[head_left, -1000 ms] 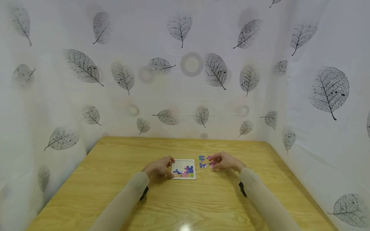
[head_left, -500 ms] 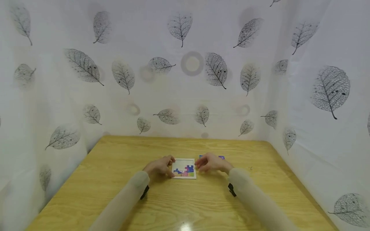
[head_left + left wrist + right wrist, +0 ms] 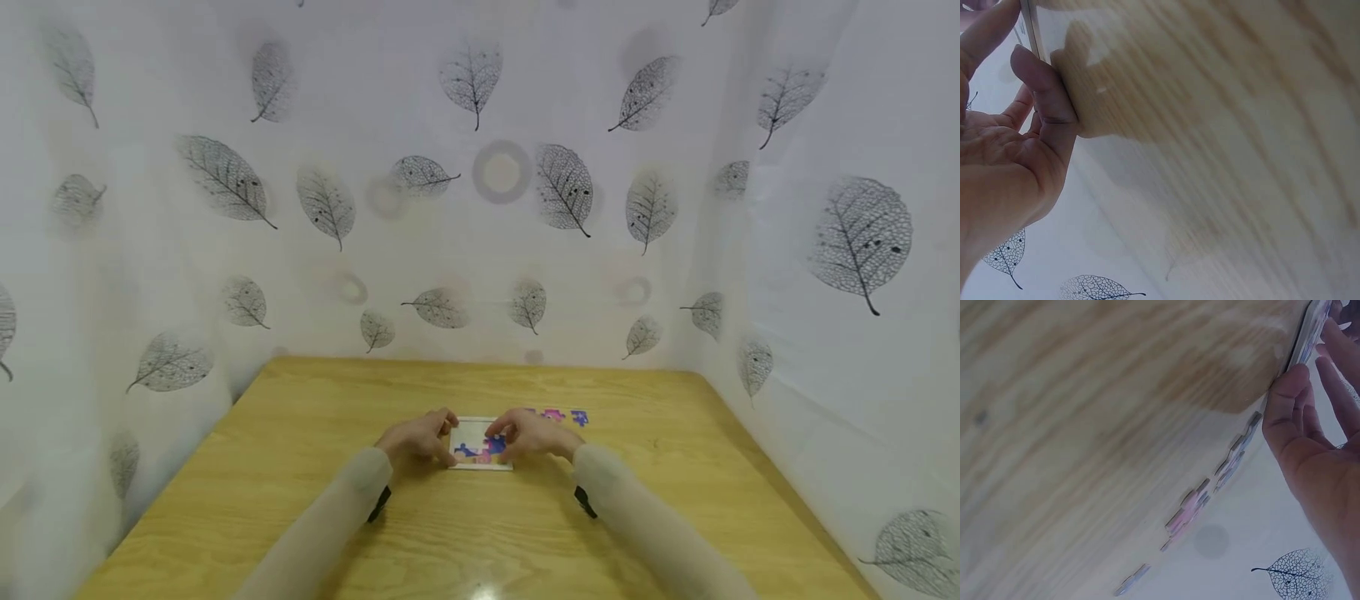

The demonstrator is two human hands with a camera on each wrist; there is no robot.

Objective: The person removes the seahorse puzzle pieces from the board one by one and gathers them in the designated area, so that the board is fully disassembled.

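Observation:
A white square puzzle tray (image 3: 480,467) lies on the table, with colourful jigsaw pieces (image 3: 495,445) along its bottom and right side. My left hand (image 3: 417,437) grips the tray's left side, one finger at the upper corner and the thumb at the lower. In the left wrist view the thumb (image 3: 1050,94) lies against the table at the tray's edge. Over the tray's right part is my right hand (image 3: 534,435), fingers bent above the pieces. Its thumb (image 3: 1288,394) meets the tray's edge in the right wrist view. Whether a piece is between its fingertips is hidden.
Behind the right hand lie several loose jigsaw pieces, among them a pink one (image 3: 553,415) and a blue one (image 3: 580,417). The wooden table (image 3: 465,533) is bounded by a white curtain (image 3: 480,250) printed with leaves.
My right hand has moved left from the loose pieces to over the tray's right part, uncovering pieces behind it. The left hand stays at the tray's left side.

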